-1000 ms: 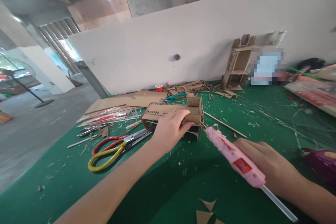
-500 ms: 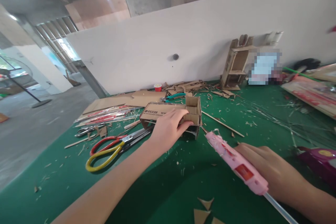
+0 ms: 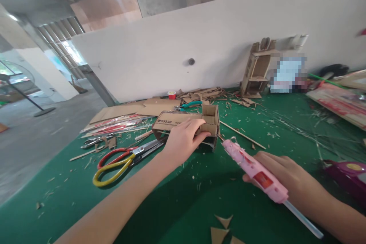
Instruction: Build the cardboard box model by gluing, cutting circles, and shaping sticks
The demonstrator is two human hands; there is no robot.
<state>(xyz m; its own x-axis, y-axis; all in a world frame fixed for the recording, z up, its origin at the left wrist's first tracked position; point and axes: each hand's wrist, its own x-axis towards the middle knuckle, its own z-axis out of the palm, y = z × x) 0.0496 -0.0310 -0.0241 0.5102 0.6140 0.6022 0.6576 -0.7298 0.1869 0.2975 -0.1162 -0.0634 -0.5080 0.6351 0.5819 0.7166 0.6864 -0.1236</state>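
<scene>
Glue risk, I think — my right hand grips the pink glue gun, its nozzle near my left hand, which clamps the cardboard box; fingers could burn.

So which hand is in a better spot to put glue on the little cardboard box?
Probably the right hand: it grips the pink glue gun, whose nozzle already points at the cardboard box, close to its corner. The left hand is busy pressing the box down.
</scene>
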